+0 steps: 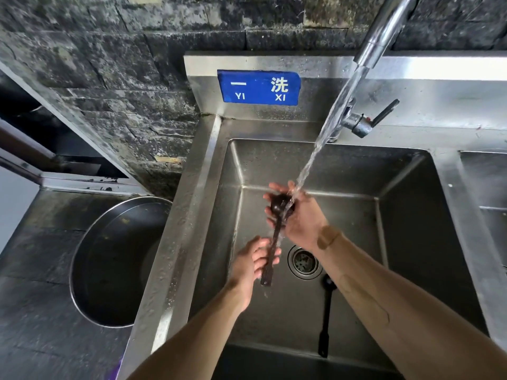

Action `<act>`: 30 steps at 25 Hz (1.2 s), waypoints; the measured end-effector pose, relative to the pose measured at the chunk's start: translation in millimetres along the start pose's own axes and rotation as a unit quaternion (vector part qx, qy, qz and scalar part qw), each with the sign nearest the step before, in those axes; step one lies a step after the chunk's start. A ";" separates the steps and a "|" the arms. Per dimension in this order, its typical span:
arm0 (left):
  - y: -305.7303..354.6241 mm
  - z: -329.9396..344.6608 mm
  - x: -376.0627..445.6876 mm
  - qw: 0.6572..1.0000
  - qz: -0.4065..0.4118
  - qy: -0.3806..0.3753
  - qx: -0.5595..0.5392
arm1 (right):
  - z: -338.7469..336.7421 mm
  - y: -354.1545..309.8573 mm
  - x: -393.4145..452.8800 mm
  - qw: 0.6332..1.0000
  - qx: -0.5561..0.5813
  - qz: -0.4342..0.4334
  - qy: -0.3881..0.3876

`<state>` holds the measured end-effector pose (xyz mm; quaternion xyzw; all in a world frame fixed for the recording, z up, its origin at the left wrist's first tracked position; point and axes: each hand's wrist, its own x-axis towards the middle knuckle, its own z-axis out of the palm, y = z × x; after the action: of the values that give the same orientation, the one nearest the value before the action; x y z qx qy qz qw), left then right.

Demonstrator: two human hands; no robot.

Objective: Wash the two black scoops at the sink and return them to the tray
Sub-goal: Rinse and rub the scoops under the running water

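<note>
One black scoop [275, 237] is held over the steel sink [406, 242] under running water. My left hand [253, 263] grips its long handle near the lower end. My right hand [297, 215] wraps around the round bowl of this scoop, where the stream from the faucet [384, 31] lands. A second black scoop [326, 316] lies on the sink floor, bowl toward the drain [304, 260], handle pointing at me. No tray is in view.
A large round metal basin [115, 264] sits on the dark counter left of the sink. The faucet's lever [384, 112] sticks out at the back rim. A blue sign [258, 87] is on the backsplash. Another basin [491, 187] begins at the right edge.
</note>
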<state>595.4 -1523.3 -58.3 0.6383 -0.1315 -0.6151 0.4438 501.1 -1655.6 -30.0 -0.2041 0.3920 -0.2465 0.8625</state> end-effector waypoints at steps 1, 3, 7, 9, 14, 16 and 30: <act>-11.1 -1.4 -3.0 1.000 -0.016 0.006 0.002 | -5.6 12.1 -2.1 1.000 0.006 0.010 0.008; -29.6 -1.7 -8.4 0.999 -0.040 0.021 0.022 | -16.1 32.2 -6.2 0.999 0.021 0.027 0.026; -61.0 -2.1 -10.2 0.982 -0.011 0.020 0.188 | -34.7 65.7 -13.7 0.992 0.079 0.045 0.084; -74.2 0.4 -6.8 0.946 0.021 -0.002 0.324 | -45.3 80.0 -15.0 0.985 0.107 0.041 0.126; -102.4 17.9 14.1 0.871 0.052 -0.008 0.488 | -78.0 106.4 -14.2 0.969 0.048 0.059 0.236; -111.8 25.3 25.5 0.868 0.039 -0.013 0.495 | -94.7 113.1 -14.2 0.957 -0.039 0.043 0.284; -172.7 33.6 99.4 0.855 -0.059 -0.037 0.514 | -157.7 146.1 10.9 0.943 -0.126 0.170 0.255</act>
<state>520.6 -1509.2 -245.5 0.7590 -0.4072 -0.5078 0.0108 423.6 -1570.9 -212.0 -0.1715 0.6559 -0.0884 0.7298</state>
